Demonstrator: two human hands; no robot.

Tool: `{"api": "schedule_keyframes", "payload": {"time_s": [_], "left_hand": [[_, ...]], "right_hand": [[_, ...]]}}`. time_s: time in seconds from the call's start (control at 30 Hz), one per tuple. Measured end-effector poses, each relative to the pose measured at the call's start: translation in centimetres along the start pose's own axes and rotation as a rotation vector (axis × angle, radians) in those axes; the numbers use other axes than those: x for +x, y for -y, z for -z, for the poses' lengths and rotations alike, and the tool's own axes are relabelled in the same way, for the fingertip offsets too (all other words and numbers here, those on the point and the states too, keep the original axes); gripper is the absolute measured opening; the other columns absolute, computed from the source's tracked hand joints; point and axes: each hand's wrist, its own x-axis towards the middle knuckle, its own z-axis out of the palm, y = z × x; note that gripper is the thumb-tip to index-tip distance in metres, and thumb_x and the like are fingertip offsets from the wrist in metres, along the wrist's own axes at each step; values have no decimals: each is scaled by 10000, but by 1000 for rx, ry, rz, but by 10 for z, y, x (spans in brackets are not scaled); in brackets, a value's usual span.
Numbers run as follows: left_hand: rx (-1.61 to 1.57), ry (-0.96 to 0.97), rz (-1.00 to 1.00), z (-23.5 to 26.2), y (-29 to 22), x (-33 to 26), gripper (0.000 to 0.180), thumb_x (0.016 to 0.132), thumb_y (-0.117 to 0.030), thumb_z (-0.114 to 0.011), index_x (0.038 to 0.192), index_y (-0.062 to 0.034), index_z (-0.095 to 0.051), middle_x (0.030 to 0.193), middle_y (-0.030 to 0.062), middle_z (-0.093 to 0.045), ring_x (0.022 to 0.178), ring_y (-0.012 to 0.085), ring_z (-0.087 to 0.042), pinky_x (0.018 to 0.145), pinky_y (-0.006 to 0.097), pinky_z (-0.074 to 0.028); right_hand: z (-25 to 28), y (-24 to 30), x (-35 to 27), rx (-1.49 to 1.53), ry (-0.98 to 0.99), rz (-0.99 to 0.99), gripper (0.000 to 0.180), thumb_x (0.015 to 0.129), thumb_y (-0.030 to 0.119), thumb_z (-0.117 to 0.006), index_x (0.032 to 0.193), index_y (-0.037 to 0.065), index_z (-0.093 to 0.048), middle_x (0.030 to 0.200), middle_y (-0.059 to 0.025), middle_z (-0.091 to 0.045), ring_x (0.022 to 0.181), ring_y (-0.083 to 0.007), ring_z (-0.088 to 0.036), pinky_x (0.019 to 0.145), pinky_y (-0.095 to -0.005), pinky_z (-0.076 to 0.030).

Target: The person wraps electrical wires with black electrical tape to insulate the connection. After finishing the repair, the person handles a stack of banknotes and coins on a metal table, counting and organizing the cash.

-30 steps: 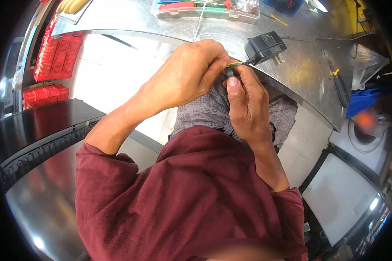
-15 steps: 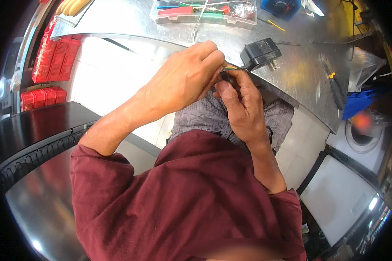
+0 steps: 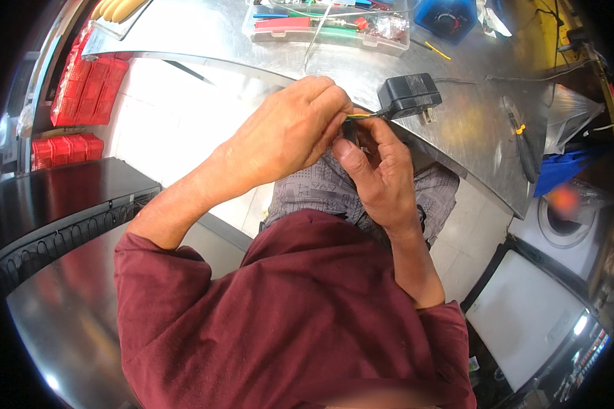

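Note:
Over my lap, at the edge of the metal table [image 3: 252,58], both hands meet. My left hand [image 3: 290,129] is closed, its fingertips on thin yellow and dark wires [image 3: 361,115]. These wires come from a black plug-in power adapter [image 3: 409,95] lying on the table with its metal prongs showing. My right hand [image 3: 381,170] is closed just below, thumb and fingers pinching a small black piece [image 3: 350,129]. What exactly that piece is, and the wire ends, are hidden between the fingers.
A clear plastic box [image 3: 327,34] of tools and small parts lies beyond my hands. Near it are a blue device with a knob [image 3: 450,17] and a yellow strip [image 3: 438,50]. Dark-handled pliers [image 3: 523,146] rest at the right edge. Red crates [image 3: 89,88] stand left.
My hands have shifted very slightly nearer to me, still together at the wires. The black piece shows a little more between the fingers. The view has moved a little.

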Motion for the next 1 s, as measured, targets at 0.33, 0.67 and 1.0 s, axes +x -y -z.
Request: {"api": "schedule_keyframes", "payload": {"time_s": [0.33, 0.67, 1.0], "left_hand": [[-85, 67, 67, 6, 5, 2, 89, 940, -29, -691, 1009, -10, -638, 893, 138, -653, 823, 335, -678, 708, 413, -543], [-300, 42, 245, 3, -2, 4, 45, 963, -40, -686, 972, -19, -647, 810, 85, -680, 684, 182, -624, 540, 310, -460], [-228, -34, 239, 2, -2, 4, 57, 963, -48, -704, 1006, -16, -686, 839, 90, -692, 743, 201, -657, 606, 328, -502]], "right_hand": [[4, 0, 0, 76, 5, -85, 425, 919, 326, -789, 1136, -23, -683, 870, -3, -619, 771, -71, -535, 681, -252, -460], [-5, -7, -3, 337, -29, -7, 234, 956, 91, -668, 1150, -38, -642, 819, 64, -531, 714, -5, -436, 629, -200, -380], [2, 1, -8, 290, -19, -31, 343, 1001, 177, -651, 1252, -57, -641, 1025, -80, -683, 878, -108, -643, 761, -252, -529]]}}
